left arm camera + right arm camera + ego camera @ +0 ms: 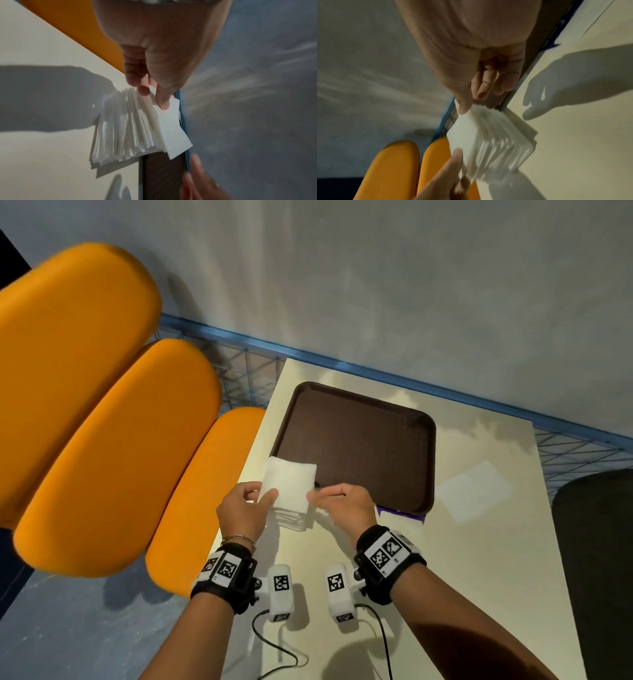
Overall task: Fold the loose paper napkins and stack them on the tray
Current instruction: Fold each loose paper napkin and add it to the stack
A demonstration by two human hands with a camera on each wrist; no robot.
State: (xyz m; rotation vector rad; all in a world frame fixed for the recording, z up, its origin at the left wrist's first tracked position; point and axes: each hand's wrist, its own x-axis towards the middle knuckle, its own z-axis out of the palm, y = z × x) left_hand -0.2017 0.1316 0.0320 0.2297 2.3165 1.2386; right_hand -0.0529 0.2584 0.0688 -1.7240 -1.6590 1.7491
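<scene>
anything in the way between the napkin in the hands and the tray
Nothing visible. The top napkin, pinched by the left hand and right hand, already overlaps the near left corner of the tray, whose brown surface shows bare.

The white top paper napkin [289, 484] covers most of the white pile of paper napkins [291, 517] under it in the head view; only a strip of layered edges shows at 6 o'clock. It also hides the near-left corner of the dark brown plastic tray [363, 440]. The purple piece [400, 513] under the tray's near edge is mostly hidden, so I cannot tell what it is. In the right wrist view the napkin layers are blurred, and the left hand [443, 174] is cut off by the bottom edge. The orange cushioned seats [113, 453] are blurred and cut off at 9 o'clock.
</scene>
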